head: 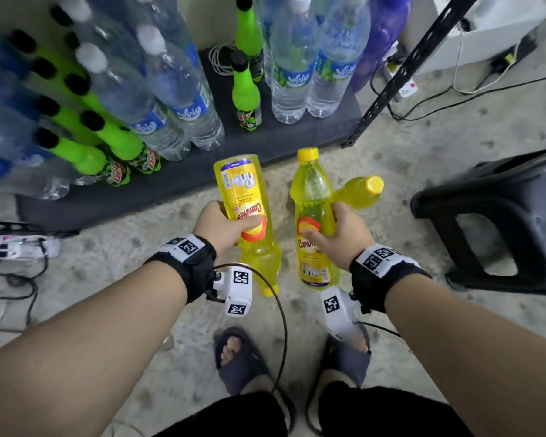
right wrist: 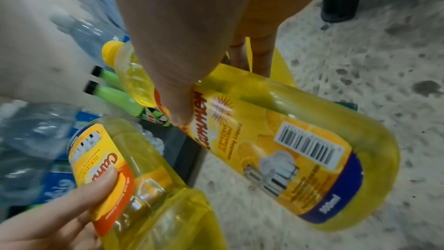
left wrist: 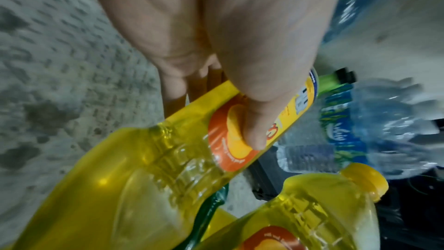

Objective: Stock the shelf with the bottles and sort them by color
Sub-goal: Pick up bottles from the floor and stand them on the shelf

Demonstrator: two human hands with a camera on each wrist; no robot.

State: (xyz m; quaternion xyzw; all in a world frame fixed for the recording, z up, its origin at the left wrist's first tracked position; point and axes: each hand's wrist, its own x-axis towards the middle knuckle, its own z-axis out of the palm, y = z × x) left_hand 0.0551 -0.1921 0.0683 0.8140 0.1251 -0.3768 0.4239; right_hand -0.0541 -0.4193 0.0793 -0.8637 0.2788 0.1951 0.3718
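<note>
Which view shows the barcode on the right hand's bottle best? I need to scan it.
The right wrist view: the barcode faces the camera, bars distinct. The head view shows that yellow dish soap bottle with it tiny; the left wrist view misses it.

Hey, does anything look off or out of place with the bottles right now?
Yes. The left hand grips its yellow bottle upside down, cap toward the floor. The right hand holds two yellow bottles, one cap up, one angled right. On the shelf, two green bottles stand apart from the green group.

"LEMON" on yellow bottle label (right wrist: 283, 151), "Waio" on water bottle labels (head: 297, 78)
</note>
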